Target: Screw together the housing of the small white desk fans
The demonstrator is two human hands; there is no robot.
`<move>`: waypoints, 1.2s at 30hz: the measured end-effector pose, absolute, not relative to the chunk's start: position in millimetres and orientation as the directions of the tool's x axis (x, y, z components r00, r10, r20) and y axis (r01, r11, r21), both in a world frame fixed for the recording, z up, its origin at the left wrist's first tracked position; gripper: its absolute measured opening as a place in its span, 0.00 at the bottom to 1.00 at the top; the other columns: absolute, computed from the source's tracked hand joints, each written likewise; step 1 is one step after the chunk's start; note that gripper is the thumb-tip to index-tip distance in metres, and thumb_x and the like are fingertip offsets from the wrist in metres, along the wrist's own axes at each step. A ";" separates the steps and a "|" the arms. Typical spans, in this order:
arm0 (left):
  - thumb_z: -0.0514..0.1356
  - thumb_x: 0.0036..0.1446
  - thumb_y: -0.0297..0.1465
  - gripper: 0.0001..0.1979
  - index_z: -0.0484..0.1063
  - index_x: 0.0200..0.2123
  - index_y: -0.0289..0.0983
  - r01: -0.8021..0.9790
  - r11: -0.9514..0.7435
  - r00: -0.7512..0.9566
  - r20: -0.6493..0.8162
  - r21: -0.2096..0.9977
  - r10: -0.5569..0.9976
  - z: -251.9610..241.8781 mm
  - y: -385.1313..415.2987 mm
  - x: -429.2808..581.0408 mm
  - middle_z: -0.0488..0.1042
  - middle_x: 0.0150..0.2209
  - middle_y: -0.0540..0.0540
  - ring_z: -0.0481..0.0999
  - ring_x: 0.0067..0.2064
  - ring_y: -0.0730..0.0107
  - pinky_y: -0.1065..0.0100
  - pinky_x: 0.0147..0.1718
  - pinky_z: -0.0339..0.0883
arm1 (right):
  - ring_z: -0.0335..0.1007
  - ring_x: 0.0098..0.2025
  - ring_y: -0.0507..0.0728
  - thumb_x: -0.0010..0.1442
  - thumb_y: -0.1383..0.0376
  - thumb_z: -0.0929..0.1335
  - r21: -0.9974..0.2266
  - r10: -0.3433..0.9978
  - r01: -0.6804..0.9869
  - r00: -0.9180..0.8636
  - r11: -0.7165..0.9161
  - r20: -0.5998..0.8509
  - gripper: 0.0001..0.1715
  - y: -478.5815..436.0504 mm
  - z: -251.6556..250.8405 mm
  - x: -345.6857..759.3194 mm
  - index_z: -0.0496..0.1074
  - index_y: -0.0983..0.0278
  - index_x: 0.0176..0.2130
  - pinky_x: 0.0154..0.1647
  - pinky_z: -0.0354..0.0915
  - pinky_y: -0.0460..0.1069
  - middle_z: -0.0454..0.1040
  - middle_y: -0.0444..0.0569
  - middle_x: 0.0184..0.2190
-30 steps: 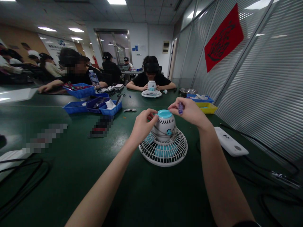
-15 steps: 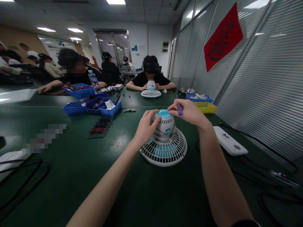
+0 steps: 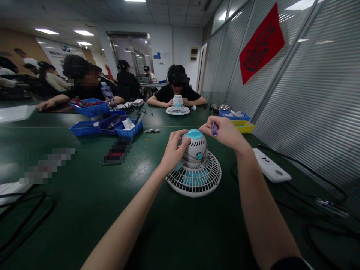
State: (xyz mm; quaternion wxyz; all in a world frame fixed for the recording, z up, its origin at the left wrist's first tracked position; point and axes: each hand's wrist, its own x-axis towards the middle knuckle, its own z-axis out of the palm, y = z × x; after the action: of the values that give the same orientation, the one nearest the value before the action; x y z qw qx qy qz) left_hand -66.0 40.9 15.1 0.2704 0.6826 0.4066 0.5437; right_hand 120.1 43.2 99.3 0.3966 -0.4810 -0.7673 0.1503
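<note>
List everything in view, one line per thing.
Table: one, dark green, under everything.
Fan: one, white grille, teal blades, face down, centre.
Cap: one, teal, atop the fan's motor housing.
Second fan: one, white, far end.
Blue trays: several, left of centre.
Yellow tray: one, beyond the right hand.
Bowl: one, metal, far right.
White device: one, flat, right of the fan.
Cables: several, black, both edges.
Banner: one, red, glass wall.
Co-workers: several, seated far side.
Left hand: one, grips the motor housing.
Right hand: one, pinches a purple tool beside the cap.
</note>
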 end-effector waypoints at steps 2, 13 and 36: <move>0.57 0.63 0.41 0.16 0.72 0.50 0.41 0.249 -0.557 0.060 0.562 0.792 0.825 9.5 41.9 -64.8 0.70 0.52 0.41 0.71 0.54 0.60 0.60 0.47 0.72 | 0.72 0.31 0.55 0.55 0.66 0.70 -0.557 0.841 0.670 -0.194 0.490 0.505 0.17 42.1 99.2 115.7 0.58 0.61 0.22 0.33 0.60 0.49 0.74 0.46 0.26; 0.46 0.68 0.48 0.23 0.66 0.60 0.46 0.265 -0.690 0.027 0.710 0.674 0.704 -21.4 47.1 -59.8 0.66 0.54 0.42 0.68 0.59 0.59 0.52 0.61 0.63 | 0.62 0.27 0.53 0.58 0.67 0.67 -0.460 0.794 0.793 -0.048 0.399 0.606 0.15 39.0 91.7 89.8 0.59 0.60 0.24 0.31 0.55 0.49 0.66 0.43 0.22; 0.50 0.67 0.41 0.22 0.66 0.61 0.44 0.243 -0.599 0.042 0.609 0.763 0.792 -8.9 44.2 -60.0 0.70 0.56 0.41 0.71 0.57 0.62 0.55 0.59 0.64 | 0.79 0.48 0.63 0.63 0.65 0.66 0.143 0.261 0.483 -0.672 0.864 0.693 0.06 -28.2 -16.9 120.5 0.72 0.64 0.33 0.48 0.74 0.55 0.82 0.63 0.43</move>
State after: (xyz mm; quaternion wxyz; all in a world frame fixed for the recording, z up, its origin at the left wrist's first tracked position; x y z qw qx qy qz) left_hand -60.0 44.2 -8.9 0.2372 0.6819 0.3796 0.5785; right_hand 120.5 -28.2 -16.9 0.3485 -0.2065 -0.9002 -0.1595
